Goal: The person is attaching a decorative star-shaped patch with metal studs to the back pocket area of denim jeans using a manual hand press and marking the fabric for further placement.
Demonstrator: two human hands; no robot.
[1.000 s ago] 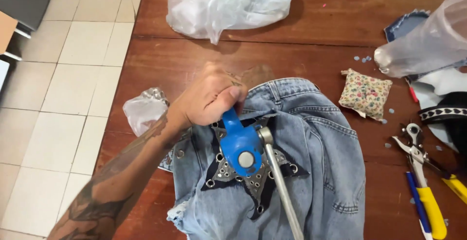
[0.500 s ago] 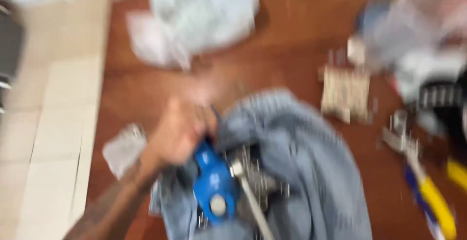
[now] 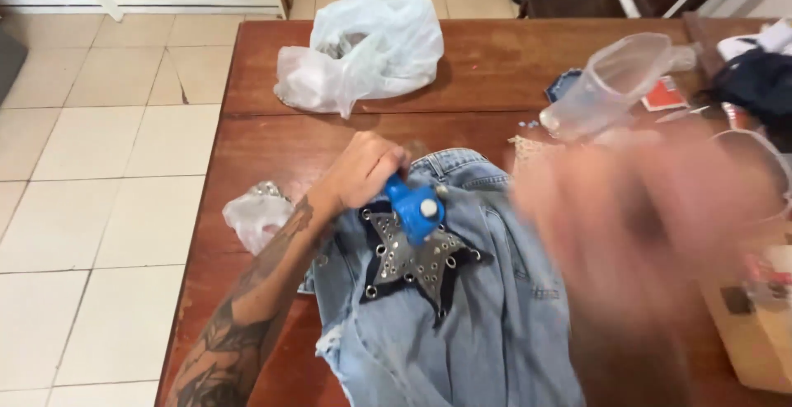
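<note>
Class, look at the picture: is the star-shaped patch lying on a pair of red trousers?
No. The star patch with metal eyelets lies on light blue denim jeans, beside the left hand.

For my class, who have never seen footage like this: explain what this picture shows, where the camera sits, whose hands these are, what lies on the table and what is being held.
The picture comes from a camera worn on a person's head, looking down at their own bare hands; there is no machine. The left hand grips a blue hand tool resting on a studded star patch on pale blue jeans, which lie on a brown wooden table. The right hand is a large blur close to the camera, so whether it holds anything cannot be told. Also on the table: a white plastic bag, a small crumpled bag and a clear plastic jug.
</note>
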